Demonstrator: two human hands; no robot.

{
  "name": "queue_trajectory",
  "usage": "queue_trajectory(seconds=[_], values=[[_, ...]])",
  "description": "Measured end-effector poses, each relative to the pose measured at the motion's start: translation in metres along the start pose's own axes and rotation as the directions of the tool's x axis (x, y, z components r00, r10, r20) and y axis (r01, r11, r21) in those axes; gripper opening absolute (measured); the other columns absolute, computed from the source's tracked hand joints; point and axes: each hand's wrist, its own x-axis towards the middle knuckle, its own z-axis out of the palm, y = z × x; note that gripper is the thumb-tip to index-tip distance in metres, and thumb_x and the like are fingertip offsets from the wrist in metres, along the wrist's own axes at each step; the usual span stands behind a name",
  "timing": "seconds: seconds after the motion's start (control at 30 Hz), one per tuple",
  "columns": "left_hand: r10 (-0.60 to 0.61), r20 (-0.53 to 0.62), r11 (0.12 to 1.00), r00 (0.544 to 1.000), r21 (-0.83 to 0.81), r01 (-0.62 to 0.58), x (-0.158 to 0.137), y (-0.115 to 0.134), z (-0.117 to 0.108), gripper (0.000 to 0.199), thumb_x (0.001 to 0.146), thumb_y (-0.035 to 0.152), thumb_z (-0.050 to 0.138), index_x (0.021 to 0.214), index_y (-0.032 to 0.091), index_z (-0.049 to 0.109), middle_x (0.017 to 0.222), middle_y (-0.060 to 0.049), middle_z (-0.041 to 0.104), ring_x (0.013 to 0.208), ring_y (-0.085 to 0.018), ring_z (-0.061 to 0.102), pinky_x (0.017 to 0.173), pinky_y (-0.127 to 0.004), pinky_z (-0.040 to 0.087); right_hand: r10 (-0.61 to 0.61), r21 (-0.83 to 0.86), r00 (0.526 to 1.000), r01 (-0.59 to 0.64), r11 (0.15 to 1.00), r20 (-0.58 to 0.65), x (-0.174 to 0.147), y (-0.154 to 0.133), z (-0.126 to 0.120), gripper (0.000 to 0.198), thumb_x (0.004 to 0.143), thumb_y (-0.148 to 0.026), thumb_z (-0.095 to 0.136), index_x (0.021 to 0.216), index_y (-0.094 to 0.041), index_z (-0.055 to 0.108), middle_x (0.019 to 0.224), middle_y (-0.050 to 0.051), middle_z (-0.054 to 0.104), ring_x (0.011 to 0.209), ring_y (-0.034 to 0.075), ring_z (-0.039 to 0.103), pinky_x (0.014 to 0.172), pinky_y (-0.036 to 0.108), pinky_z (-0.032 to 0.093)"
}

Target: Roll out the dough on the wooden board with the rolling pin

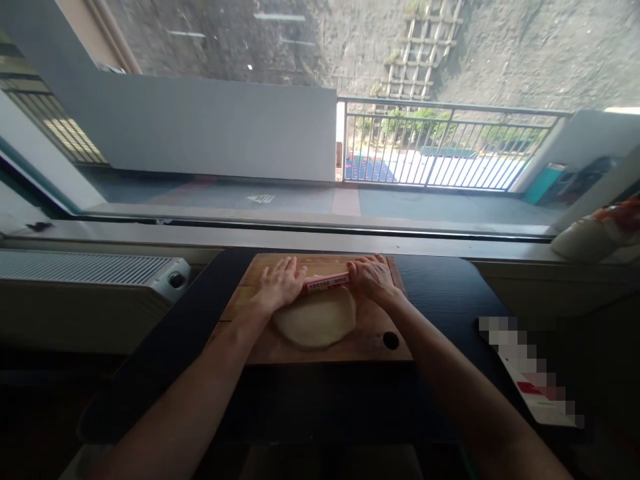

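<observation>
A flat sheet of pale dough (pixel 317 320) lies on a wooden cutting board (pixel 370 333). Across the dough's far edge runs a rolling pin (pixel 327 281) with a white and red printed label or wrapper on its middle. My left hand (pixel 284 281) presses over the pin's left end, fingers pointing away from me. On the right end rests my right hand (pixel 371 275), its fingers curled over the pin. Both palms hide the ends of the pin. Neither hand covers the near part of the dough.
The board lies on a dark table (pixel 440 293) by a window sill (pixel 300 237). A white radiator (pixel 100 277) stands at left. At the table's right edge is a partly blurred paper or packet (pixel 530 380). A light-coloured vase or pot (pixel 583 239) sits on the sill at right.
</observation>
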Motion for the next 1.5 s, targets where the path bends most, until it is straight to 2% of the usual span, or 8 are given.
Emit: queue_trajectory(seconds=[0.23, 0.37, 0.53, 0.63, 0.8, 1.03, 1.23, 1.5], values=[[0.153, -0.297, 0.988, 0.942, 0.080, -0.135, -0.118, 0.038, 0.027, 0.060, 0.089, 0.039, 0.031, 0.135, 0.001, 0.034, 0.143, -0.021, 0.032, 0.133, -0.030, 0.028, 0.109, -0.046, 0.022, -0.115, 0.082, 0.982, 0.128, 0.988, -0.152, -0.019, 0.009, 0.011, 0.042, 0.094, -0.036, 0.031, 0.130, -0.020, 0.044, 0.138, 0.005, 0.042, 0.133, 0.020, 0.025, 0.109, 0.038, 0.015], [0.005, -0.271, 0.999, 0.963, 0.036, 0.005, -0.078, 0.019, 0.022, 0.058, 0.091, 0.039, 0.026, 0.136, 0.003, 0.033, 0.141, -0.021, 0.036, 0.130, -0.031, 0.034, 0.108, -0.048, 0.021, -0.116, 0.078, 0.988, 0.124, 0.989, -0.102, -0.004, -0.006, 0.011, 0.043, 0.095, -0.037, 0.027, 0.131, -0.019, 0.042, 0.139, 0.007, 0.041, 0.133, 0.021, 0.025, 0.109, 0.041, 0.015], [-0.149, -0.019, 0.988, 0.989, -0.043, 0.149, -0.014, -0.023, 0.004, 0.056, 0.092, 0.039, 0.021, 0.135, 0.006, 0.035, 0.142, -0.017, 0.035, 0.133, -0.027, 0.030, 0.106, -0.047, 0.025, -0.125, 0.095, 0.990, 0.131, 0.987, -0.066, 0.019, -0.042, 0.009, 0.039, 0.095, -0.035, 0.028, 0.125, -0.019, 0.047, 0.132, 0.008, 0.049, 0.129, 0.022, 0.031, 0.106, 0.044, 0.019], [-0.046, -0.106, 0.998, 0.993, -0.044, 0.042, -0.039, -0.011, 0.010, 0.053, 0.093, 0.037, 0.020, 0.135, 0.009, 0.037, 0.142, -0.013, 0.038, 0.133, -0.023, 0.030, 0.107, -0.043, 0.024, -0.139, 0.125, 0.987, 0.148, 0.981, -0.077, 0.011, -0.045, 0.008, 0.038, 0.095, -0.034, 0.028, 0.126, -0.021, 0.046, 0.134, 0.006, 0.047, 0.130, 0.021, 0.031, 0.106, 0.041, 0.021], [0.145, -0.346, 0.988, 0.927, 0.010, -0.151, -0.103, 0.035, 0.028, 0.051, 0.089, 0.030, 0.034, 0.134, 0.006, 0.037, 0.141, -0.018, 0.038, 0.130, -0.027, 0.036, 0.106, -0.045, 0.027, -0.162, 0.131, 0.980, 0.177, 0.975, -0.118, -0.028, -0.022, 0.003, 0.038, 0.096, -0.032, 0.027, 0.127, -0.024, 0.046, 0.137, 0.003, 0.045, 0.130, 0.018, 0.033, 0.109, 0.042, 0.015], [0.014, -0.157, 0.996, 0.988, -0.082, -0.027, -0.066, 0.003, 0.011, 0.051, 0.091, 0.033, 0.030, 0.133, 0.005, 0.037, 0.135, -0.018, 0.046, 0.125, -0.026, 0.043, 0.102, -0.043, 0.033, -0.122, 0.144, 0.981, 0.144, 0.979, -0.154, 0.002, -0.025, -0.004, 0.037, 0.094, -0.028, 0.030, 0.123, -0.020, 0.051, 0.136, 0.006, 0.045, 0.131, 0.021, 0.030, 0.107, 0.041, 0.023], [0.216, -0.187, 0.973, 0.958, -0.040, -0.227, -0.086, 0.027, 0.014, 0.053, 0.087, 0.024, 0.036, 0.138, 0.010, 0.032, 0.144, -0.013, 0.033, 0.133, -0.024, 0.029, 0.109, -0.043, 0.025, -0.232, 0.144, 0.971, 0.239, 0.960, -0.066, 0.049, -0.064, 0.001, 0.033, 0.093, -0.028, 0.033, 0.116, -0.021, 0.055, 0.131, 0.004, 0.049, 0.132, 0.020, 0.029, 0.106, 0.039, 0.023], [0.158, -0.295, 0.985, 0.942, -0.017, -0.170, -0.100, 0.019, 0.020, 0.047, 0.091, 0.026, 0.032, 0.134, 0.008, 0.040, 0.142, -0.013, 0.037, 0.133, -0.024, 0.029, 0.109, -0.042, 0.026, -0.241, 0.133, 0.970, 0.237, 0.962, 0.015, -0.019, -0.032, -0.001, 0.040, 0.097, -0.033, 0.020, 0.115, -0.023, 0.054, 0.121, 0.002, 0.057, 0.128, 0.017, 0.034, 0.107, 0.038, 0.020]])
